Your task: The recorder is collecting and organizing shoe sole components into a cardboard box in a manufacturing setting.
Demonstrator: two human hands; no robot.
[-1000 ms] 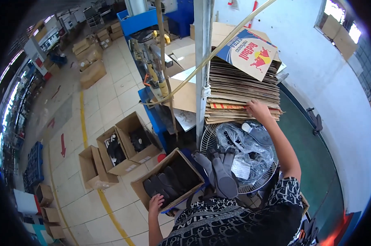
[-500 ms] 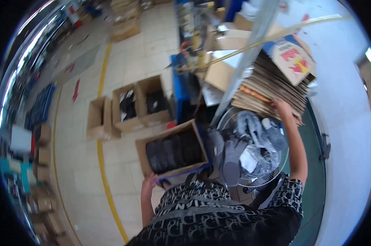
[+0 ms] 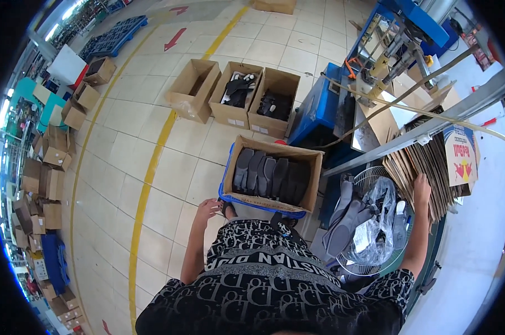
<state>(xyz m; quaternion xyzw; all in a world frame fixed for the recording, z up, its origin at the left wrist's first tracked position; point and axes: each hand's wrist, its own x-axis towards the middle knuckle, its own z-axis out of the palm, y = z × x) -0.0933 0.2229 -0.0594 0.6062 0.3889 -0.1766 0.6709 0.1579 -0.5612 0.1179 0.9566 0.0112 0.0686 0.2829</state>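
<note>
My right hand (image 3: pixel 422 190) is closed at the near edges of a stack of upright cardboard sheets (image 3: pixel 409 159) on the right, its fingertips pinching among them. My left hand (image 3: pixel 209 208) hangs empty with loosely spread fingers, just left of a cardboard box (image 3: pixel 314 181) that sits in a blue crate (image 3: pixel 223 190). Dark grey shoe soles (image 3: pixel 263 174) stand in a row inside that box. Next to my right forearm, a round wire basket (image 3: pixel 371 174) holds more grey soles (image 3: pixel 342 231) and clear plastic bags (image 3: pixel 382 209).
Three open cartons (image 3: pixel 194 106) stand on the tiled floor ahead, two with dark items inside. A blue machine (image 3: pixel 319 106) stands beyond the crate. A metal bar (image 3: pixel 375 153) and a yellowish hose (image 3: pixel 409 106) cross above the basket. More cartons (image 3: pixel 54 148) line the far left.
The view has swung, so the boxes and basket sit differently in it. My left hand has come away from the crate's corner. My right hand stays at the cardboard sheets.
</note>
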